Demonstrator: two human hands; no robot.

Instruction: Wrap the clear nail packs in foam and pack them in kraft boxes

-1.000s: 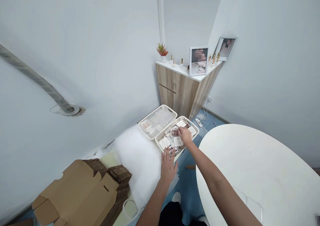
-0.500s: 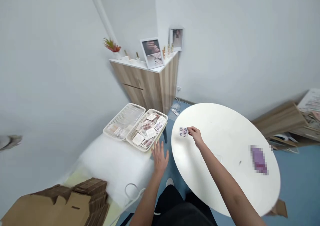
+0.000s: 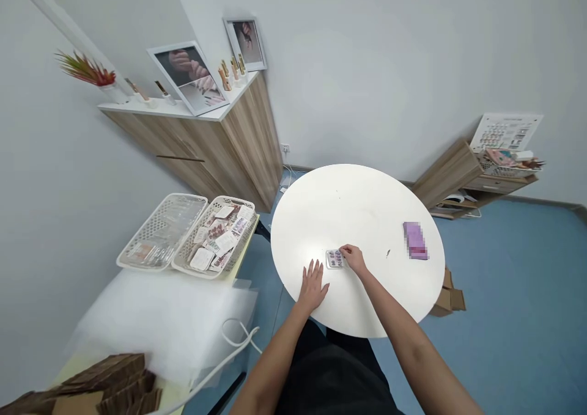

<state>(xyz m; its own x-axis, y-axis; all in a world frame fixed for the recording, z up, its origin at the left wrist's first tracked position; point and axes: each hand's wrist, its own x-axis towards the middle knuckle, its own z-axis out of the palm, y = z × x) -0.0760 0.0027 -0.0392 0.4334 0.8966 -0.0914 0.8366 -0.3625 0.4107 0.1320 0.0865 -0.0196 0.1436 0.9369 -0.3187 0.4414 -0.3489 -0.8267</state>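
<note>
Purple press-on nails (image 3: 338, 257) lie in rows on a small sheet over a clear, shallow case (image 3: 328, 261) on the round white table (image 3: 358, 210). Between thumb and fingertips, my right hand (image 3: 354, 258) pinches the sheet's right edge. Whether the sheet rests fully inside the case, I cannot tell. My left hand (image 3: 312, 288) is open with its fingers spread, over the near left part of the table, just left of the case. Nothing is in it.
Left of the table, a white basket (image 3: 208, 274) holds several nail packs beside another basket (image 3: 121, 260) of clear cases. Folded cardboard (image 3: 77, 403) and a white cable (image 3: 211, 375) are nearer. A pixelated purple item (image 3: 415, 241) lies at the table's right. Behind stands a wooden cabinet (image 3: 247, 140).
My view has turned right. My right hand has brought the nail sheet to the clear case. My left hand has moved from beside the basket to the table.
</note>
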